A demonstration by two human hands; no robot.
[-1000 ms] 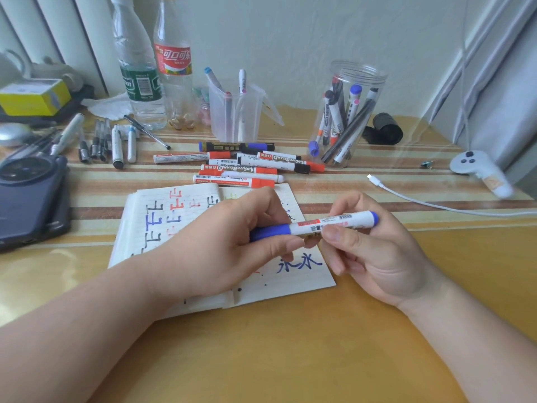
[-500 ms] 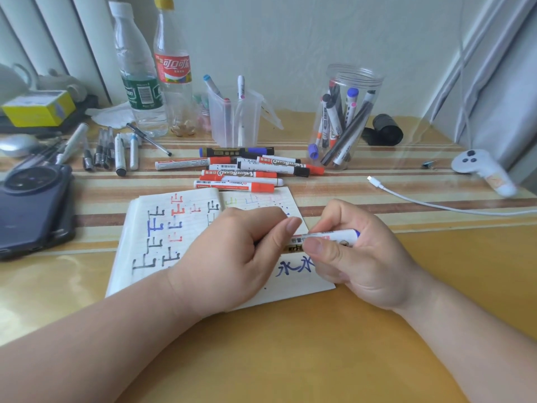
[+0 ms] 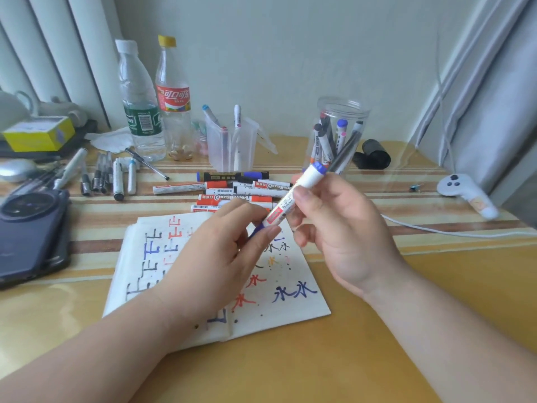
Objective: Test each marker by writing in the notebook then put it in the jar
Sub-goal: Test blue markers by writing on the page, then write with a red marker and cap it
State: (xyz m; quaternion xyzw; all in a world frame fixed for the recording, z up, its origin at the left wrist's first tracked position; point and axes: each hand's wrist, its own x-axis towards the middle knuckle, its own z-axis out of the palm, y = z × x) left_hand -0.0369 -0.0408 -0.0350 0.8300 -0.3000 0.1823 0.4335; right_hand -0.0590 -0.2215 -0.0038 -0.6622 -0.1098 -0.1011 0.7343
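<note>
White, blue-ended plastic marker point(image 3: 286, 200), tilted, is pinched mid-barrel by the right hand point(image 3: 343, 228), its lower end gripped by the left hand point(image 3: 220, 245) above the open paper notebook point(image 3: 290, 303); yellow tabletop point(image 3: 319, 370) lies nearer.

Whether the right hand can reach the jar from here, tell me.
Probably yes. The jar stands open-topped just beyond the right hand, with nothing between them. The left hand grips the lower end of the blue marker and must let go first.

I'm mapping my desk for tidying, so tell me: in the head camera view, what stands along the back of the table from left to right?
yellow box → green-label water bottle → red-label cola bottle → clear pen cup → jar → black roll → white controller
</note>
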